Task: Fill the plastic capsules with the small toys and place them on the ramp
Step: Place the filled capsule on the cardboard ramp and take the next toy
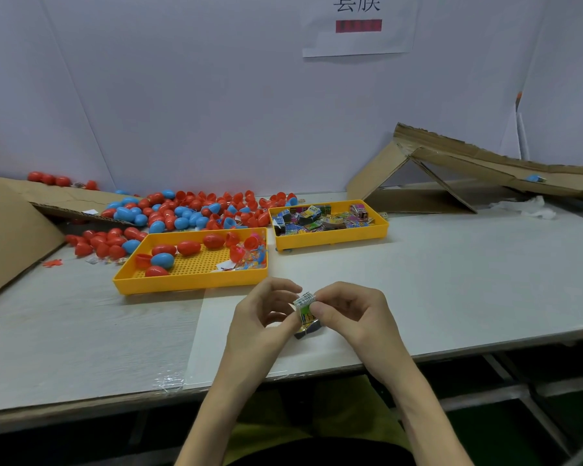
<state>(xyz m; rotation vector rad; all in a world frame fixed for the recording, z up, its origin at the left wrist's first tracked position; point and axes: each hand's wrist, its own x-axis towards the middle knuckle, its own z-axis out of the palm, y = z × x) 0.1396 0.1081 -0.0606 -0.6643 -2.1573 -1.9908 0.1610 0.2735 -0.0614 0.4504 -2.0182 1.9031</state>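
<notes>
Both hands were low in the middle of the view, just above the desk. The left hand and the right hand each pinched one small toy with thumb and fingers, so each grip was closed on it. The toy looked like a little printed packet, and its lower end was dark. It was held between the two hands, just over the desk near the front edge.

At 11 o'clock from the hands sat the left tray, yellow, with a few red and blue capsules in it. At 1 o'clock sat the right tray, also yellow, full of more toys. Behind the trays, at 10 to 12 o'clock, lay a big heap of capsules. The ramp, made of brown card, stood far off at 2 o'clock. A blue thing lay on it, too small to name.

I think the step in hand was getting the toy ready, maybe folding or squeezing it small. No capsule was in either hand, so the filling had not begun for this toy.

Next, one hand would need to keep the toy while the other reached to 11 o'clock for an open capsule. Then the toy must go in, the halves must snap shut, and the capsule must go to the ramp.
</notes>
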